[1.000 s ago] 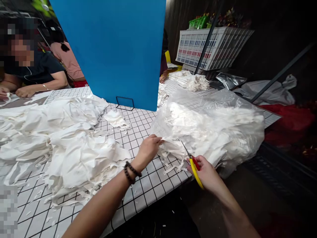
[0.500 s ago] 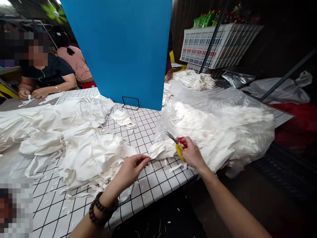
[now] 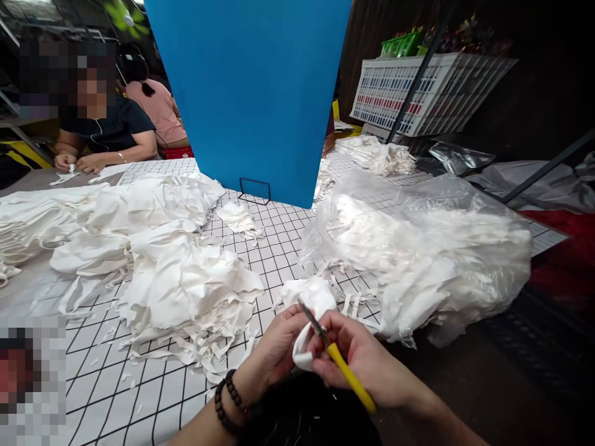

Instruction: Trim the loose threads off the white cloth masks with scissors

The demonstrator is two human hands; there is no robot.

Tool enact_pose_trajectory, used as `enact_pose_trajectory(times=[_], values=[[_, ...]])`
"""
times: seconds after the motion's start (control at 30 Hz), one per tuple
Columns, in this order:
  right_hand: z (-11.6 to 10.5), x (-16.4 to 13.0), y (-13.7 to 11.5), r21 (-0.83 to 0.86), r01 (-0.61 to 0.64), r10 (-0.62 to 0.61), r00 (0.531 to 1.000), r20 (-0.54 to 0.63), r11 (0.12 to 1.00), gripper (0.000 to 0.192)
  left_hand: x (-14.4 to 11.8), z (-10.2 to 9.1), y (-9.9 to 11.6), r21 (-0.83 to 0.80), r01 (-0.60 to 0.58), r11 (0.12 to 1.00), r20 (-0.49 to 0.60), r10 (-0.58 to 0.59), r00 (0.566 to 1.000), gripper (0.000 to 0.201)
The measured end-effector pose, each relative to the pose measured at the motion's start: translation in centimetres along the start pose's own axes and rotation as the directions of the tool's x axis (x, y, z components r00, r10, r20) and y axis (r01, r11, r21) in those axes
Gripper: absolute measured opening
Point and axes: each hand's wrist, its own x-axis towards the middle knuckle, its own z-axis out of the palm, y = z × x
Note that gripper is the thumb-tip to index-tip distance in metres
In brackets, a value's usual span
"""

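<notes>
My left hand [image 3: 277, 347], with dark bead bracelets on the wrist, is closed on a white fabric piece [image 3: 304, 348] at the table's near edge. Part of the cloth curls down between my hands, and the rest spreads on the table behind them. My right hand [image 3: 365, 365] holds scissors [image 3: 344, 370] with a yellow handle, blades pointing up and left across the cloth. Its fingertips also pinch the cloth's right side. A heap of white fabric pieces with narrow strips [image 3: 186, 272] lies to the left of my hands.
A clear plastic bag [image 3: 395, 192] full of white pieces lies at the right. A tall blue board [image 3: 251, 93] stands on the grid-patterned table [image 3: 286, 232]. Beyond it are more white pieces [image 3: 376, 153] and a white crate [image 3: 385, 93]. A co-worker [image 3: 125, 124] sits at the far left.
Both hands have come together and nearer to me, drawing the fabric piece off toward the table edge. The scissors have turned, and my right fingers now pinch the cloth too. The view has shifted slightly.
</notes>
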Motion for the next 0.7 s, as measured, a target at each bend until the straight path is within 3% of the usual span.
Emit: enact_pose_trajectory(times=[0.07, 0.13, 0.17, 0.23, 0.27, 0.33, 0.5, 0.7], values=[[-0.6, 0.2, 0.8, -0.009, -0.029, 0.029, 1.0, -0.012, 1.0, 0.032, -1.2, -1.3, 0.2, 0.009, 0.021, 1.0, -0.066, -0.02, 0.998, 0.023], [-2.8, 1.1, 1.5, -0.1, 0.016, -0.036, 0.98, -0.196, 0.995, 0.03, -2.6, -2.9, 0.6, 0.064, 0.002, 0.998, -0.127, 0.006, 0.992, 0.028], [-4.1, 1.9, 1.9, -0.196, 0.041, -0.101, 0.946, -0.309, 0.98, 0.028, -3.4, -3.5, 0.8, 0.11, -0.008, 0.994, -0.146, 0.024, 0.989, 0.028], [-6.7, 3.7, 2.4, -0.46, 0.04, -0.271, 0.852, -0.447, 0.887, 0.024, -4.6, -4.5, 1.1, 0.223, -0.014, 0.975, -0.158, 0.051, 0.986, 0.027], [-7.6, 4.7, 2.6, -0.588, 0.003, -0.331, 0.828, -0.452, 0.809, 0.023, -5.1, -4.8, 1.0, 0.286, -0.01, 0.958, -0.156, 0.057, 0.986, 0.028], [-8.7, 6.8, 2.9, -0.723, -0.046, -0.369, 0.836, -0.405, 0.689, 0.021, -5.7, -4.8, 0.7, 0.393, -0.003, 0.92, -0.132, 0.06, 0.989, 0.031], [-8.6, 9.8, 3.7, -0.765, -0.043, -0.357, 0.867, -0.348, 0.643, 0.022, -6.7, -4.5, -0.1, 0.497, -0.026, 0.868, -0.042, 0.054, 0.998, 0.037], [-11.1, 8.9, 2.6, -0.672, -0.094, -0.39, 0.753, -0.531, 0.734, 0.02, -9.1, -5.6, 2.1, 0.502, -0.048, 0.864, -0.136, 0.134, 0.982, 0.039]])
